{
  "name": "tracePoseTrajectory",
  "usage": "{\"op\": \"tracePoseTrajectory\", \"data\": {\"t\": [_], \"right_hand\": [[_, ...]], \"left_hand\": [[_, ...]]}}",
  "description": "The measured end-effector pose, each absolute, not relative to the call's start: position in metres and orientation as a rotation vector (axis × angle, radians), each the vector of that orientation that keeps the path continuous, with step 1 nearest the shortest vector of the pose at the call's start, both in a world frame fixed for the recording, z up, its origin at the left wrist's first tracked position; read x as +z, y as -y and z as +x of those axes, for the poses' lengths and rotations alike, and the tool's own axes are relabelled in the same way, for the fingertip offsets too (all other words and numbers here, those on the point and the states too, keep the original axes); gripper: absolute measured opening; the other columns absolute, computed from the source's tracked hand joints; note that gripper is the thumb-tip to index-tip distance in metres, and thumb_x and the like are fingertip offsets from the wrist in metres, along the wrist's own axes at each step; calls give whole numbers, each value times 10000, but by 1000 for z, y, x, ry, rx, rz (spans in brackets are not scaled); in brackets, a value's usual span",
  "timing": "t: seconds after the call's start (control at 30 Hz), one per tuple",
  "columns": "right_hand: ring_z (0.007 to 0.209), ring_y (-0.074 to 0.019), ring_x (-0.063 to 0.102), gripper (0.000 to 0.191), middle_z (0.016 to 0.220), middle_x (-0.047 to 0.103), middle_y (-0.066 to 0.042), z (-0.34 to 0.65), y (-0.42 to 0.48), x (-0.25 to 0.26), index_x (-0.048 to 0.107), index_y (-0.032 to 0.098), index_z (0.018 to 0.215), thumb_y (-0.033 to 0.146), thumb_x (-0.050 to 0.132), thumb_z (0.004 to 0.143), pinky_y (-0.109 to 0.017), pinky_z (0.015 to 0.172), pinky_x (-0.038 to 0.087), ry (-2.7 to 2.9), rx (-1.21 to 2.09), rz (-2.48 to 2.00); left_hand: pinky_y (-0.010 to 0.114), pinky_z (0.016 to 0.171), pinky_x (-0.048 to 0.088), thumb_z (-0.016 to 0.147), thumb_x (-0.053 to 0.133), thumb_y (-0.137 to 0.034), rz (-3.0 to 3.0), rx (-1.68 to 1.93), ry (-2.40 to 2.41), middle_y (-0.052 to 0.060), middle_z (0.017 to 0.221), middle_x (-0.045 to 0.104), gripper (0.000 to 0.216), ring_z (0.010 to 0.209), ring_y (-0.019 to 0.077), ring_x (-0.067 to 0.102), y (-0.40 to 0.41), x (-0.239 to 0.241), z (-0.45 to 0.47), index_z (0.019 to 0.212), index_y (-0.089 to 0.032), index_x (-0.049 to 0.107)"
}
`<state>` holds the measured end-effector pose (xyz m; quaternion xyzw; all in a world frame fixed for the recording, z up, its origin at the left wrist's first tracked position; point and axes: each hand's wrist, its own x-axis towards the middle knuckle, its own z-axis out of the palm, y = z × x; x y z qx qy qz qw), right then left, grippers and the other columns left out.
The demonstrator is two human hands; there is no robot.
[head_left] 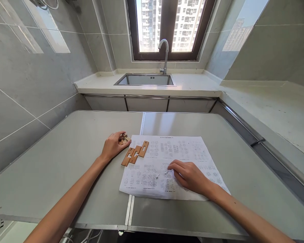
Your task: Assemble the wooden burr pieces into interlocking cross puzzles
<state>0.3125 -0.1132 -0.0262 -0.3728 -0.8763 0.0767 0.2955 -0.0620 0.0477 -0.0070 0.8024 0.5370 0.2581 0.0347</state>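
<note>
A printed instruction sheet [182, 152] full of small diagrams lies flat on the steel table [66, 158]. My right hand [188, 175] rests on the sheet's lower middle, fingers curled, fingertips touching the paper. My left hand [112, 145] lies by the sheet's upper left corner, fingers wrapped round a small cluster of wooden puzzle pieces [124, 138]. Three flat notched wooden pieces [134, 153] lie side by side at the sheet's left edge, just right of my left hand.
Beyond the table a white counter [192, 84] holds a steel sink [145, 80] with a curved tap [164, 55] under a window. The counter continues along the right wall [273, 108]. Grey tiled walls stand to the left.
</note>
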Motion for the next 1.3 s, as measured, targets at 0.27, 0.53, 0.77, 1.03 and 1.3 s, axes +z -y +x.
{"op": "tracePoseTrajectory", "data": {"t": [0.27, 0.53, 0.77, 1.03, 1.3], "right_hand": [[659, -155, 680, 308, 1003, 774, -69, 311, 115, -26, 654, 199, 1108, 51, 408, 998, -282, 583, 485, 2282, 275, -1052], [715, -157, 701, 364, 1191, 716, -103, 294, 97, -3, 605, 224, 1329, 475, 498, 1088, -319, 633, 581, 1685, 1166, -1200], [620, -147, 617, 540, 897, 678, -30, 282, 73, 0, 674, 195, 1113, 710, 552, 1001, -287, 558, 500, 1463, 1472, -1119], [589, -145, 544, 519, 778, 673, -5, 293, 56, -16, 688, 201, 1006, 715, 653, 942, -292, 606, 478, 1351, 1436, -1212], [700, -176, 554, 530, 793, 633, -16, 296, 43, -28, 697, 200, 1067, 708, 699, 913, -265, 591, 461, 1103, 1337, -1276]], "left_hand": [[371, 938, 575, 866, 780, -579, 2484, 894, -1487, 77, 1190, 749, 620, 1055, 263, 717, -25, 15, -29, 1362, -234, 641], [363, 943, 580, 874, 845, -464, 2619, 956, -824, 82, 1197, 758, 610, 1079, 244, 706, 13, 34, 39, 1373, -215, 599], [357, 859, 590, 829, 890, -486, 2636, 940, -807, 58, 1110, 781, 622, 999, 244, 709, 32, 16, 69, 1330, -228, 626], [428, 1043, 583, 877, 849, -490, 2529, 999, -778, 113, 1379, 699, 695, 1247, 283, 690, 25, -7, 79, 1436, -250, 513], [485, 1093, 572, 751, 951, -480, 2579, 744, -800, 147, 1472, 628, 925, 1309, 333, 664, 23, -30, 82, 1490, -252, 445]]}}
